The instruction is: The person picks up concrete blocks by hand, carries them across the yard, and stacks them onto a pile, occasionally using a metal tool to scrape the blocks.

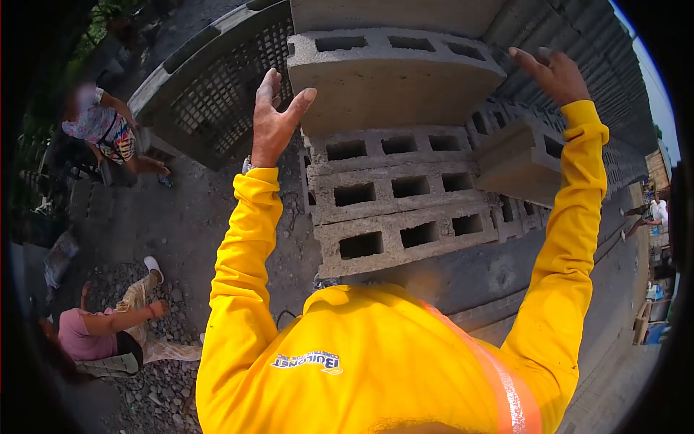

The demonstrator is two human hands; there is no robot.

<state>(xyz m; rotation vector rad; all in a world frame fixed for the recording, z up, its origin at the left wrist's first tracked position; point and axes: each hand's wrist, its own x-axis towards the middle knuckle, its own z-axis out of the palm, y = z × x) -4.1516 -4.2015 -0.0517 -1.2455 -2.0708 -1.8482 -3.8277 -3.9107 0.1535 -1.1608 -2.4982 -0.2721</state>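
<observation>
Both arms, in yellow sleeves, reach out to either side of a grey hollow concrete block (390,90) that lies on top of a stack. My left hand (273,123) is raised beside the block's left end, its thumb and fingers apart, with nothing in it. Off the block's right end, my right hand (555,76) is spread with nothing in its grasp. Below, more hollow blocks (405,210) lie in rows with their holes facing up. Another block (520,155) sits at an angle to the right of the stack.
A perforated grey panel (217,94) leans left of the stack. One person (105,123) stands at the upper left, another (97,333) sits near gravel (166,362) at the lower left. A third person (656,211) is at the far right. Corrugated sheeting (600,65) rises behind.
</observation>
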